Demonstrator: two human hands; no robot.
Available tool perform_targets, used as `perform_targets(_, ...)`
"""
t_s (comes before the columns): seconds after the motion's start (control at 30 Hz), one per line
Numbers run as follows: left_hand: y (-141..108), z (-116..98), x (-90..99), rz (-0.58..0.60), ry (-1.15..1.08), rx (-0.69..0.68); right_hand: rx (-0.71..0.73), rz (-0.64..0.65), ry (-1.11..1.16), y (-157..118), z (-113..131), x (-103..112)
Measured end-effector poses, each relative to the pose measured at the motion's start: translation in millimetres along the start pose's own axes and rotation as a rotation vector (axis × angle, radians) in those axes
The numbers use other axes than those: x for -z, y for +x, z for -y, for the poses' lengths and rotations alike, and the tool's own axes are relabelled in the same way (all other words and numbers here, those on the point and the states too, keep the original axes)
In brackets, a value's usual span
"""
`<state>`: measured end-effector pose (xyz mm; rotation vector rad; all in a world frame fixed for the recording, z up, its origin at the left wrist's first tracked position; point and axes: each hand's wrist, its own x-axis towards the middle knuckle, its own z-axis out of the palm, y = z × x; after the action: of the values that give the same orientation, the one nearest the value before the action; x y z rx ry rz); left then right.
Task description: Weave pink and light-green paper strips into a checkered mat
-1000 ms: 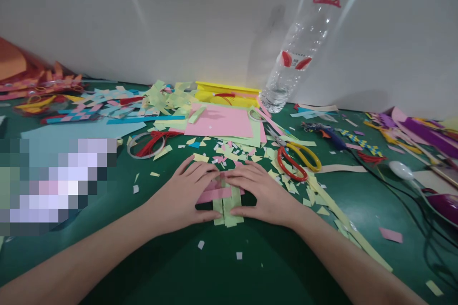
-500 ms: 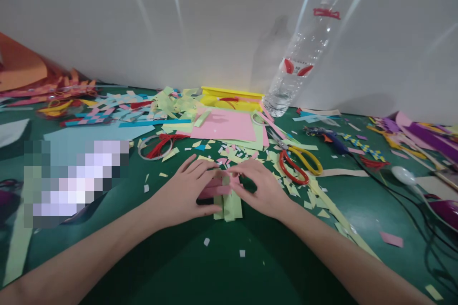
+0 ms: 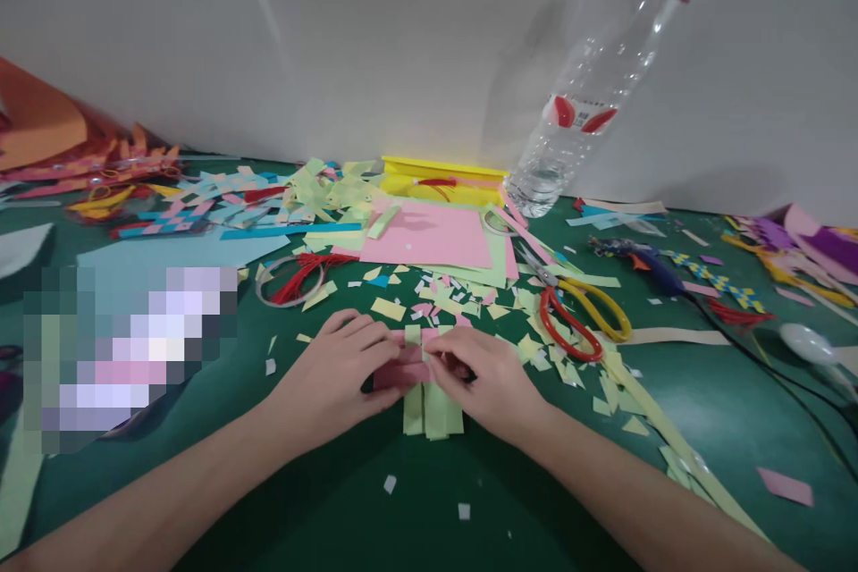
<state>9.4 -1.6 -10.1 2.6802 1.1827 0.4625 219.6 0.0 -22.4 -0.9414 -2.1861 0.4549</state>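
Observation:
Pink paper strips (image 3: 402,373) cross light green paper strips (image 3: 442,416) in a small woven piece on the table in front of me. My left hand (image 3: 341,366) holds its left side, with the thumb at the lower edge and fingers over the pink strips. From the right, my right hand (image 3: 486,371) pinches at the weave with thumb and index finger pressed together; its other fingers are curled. Both hands hide the ends of the pink strips. The lower ends of the green strips stick out toward me, flat on the table.
Scissors (image 3: 569,322) with red and yellow handles lie beyond my right hand. A tilted plastic bottle (image 3: 576,125) stands near the wall. Pink paper (image 3: 429,237), paper scraps (image 3: 385,308), a tape ring with red thread (image 3: 291,277) and a glue gun (image 3: 643,264) lie around.
My right thumb and index finger have closed together on the weave. A green strip now shows between my hands over the pink ones. The view has shifted slightly.

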Motion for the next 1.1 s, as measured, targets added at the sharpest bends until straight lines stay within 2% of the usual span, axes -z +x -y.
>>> perform_targets(0.1,-0.7,2.3,-1.5,-0.001,-0.033,0.017,0.041,0.058,0.007,-1.1,-1.5,0.6)
perform_targets(0.33,-0.5,3.5,-4.5,-0.024,-0.117,0.029,-0.067,0.159,0.099,0.8,-0.1,2.2)
perform_targets(0.47,-0.7,2.1,-5.5,-0.004,-0.179,0.069,-0.095,0.152,0.095,-0.1,-2.4,1.4)
perform_targets(0.63,-2.7,-0.1,-7.5,-0.096,-0.244,0.1,-0.128,0.189,0.133,1.5,-1.8,4.2)
perform_targets(0.9,-2.0,-1.3,-9.1,-0.16,-0.378,0.047,-0.161,0.221,0.219,3.7,0.1,8.0)
perform_targets(1.1,-4.0,-3.8,-10.7,-0.14,-0.396,0.085,-0.263,0.247,0.347,3.2,-4.3,9.9)
